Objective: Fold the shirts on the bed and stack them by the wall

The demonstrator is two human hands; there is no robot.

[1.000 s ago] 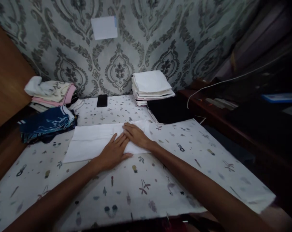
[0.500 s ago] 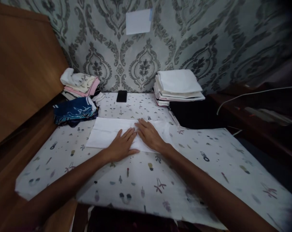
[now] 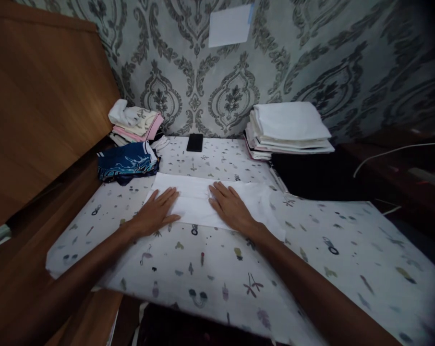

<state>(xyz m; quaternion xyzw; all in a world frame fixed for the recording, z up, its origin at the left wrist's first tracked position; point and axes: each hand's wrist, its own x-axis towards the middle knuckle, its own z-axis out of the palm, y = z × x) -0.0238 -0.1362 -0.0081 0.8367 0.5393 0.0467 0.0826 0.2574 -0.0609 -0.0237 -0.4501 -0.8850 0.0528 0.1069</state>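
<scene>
A white folded cloth garment (image 3: 192, 209) lies flat on the patterned table cover (image 3: 210, 264), its exact kind hard to make out. My left hand (image 3: 156, 211) rests palm down on the garment's left part, fingers stretched out. On its middle to right part lies my right hand (image 3: 232, 206), also flat, with the fingers extended. Both palms press on the fabric, and neither hand grips it. Beyond my right hand, the garment's right end looks looser and slightly wrinkled.
At the back left stand a stack of folded clothes (image 3: 141, 122) and a blue printed garment (image 3: 126, 162). A black phone (image 3: 195, 142) lies near the wall. White folded cloths (image 3: 291, 122) are piled at the back right, behind a black item (image 3: 311, 175). A wooden panel (image 3: 48, 96) rises at left.
My left hand has slid left along the white garment, away from my right hand. The right hand stays on the garment. The camera view has turned slightly left.
</scene>
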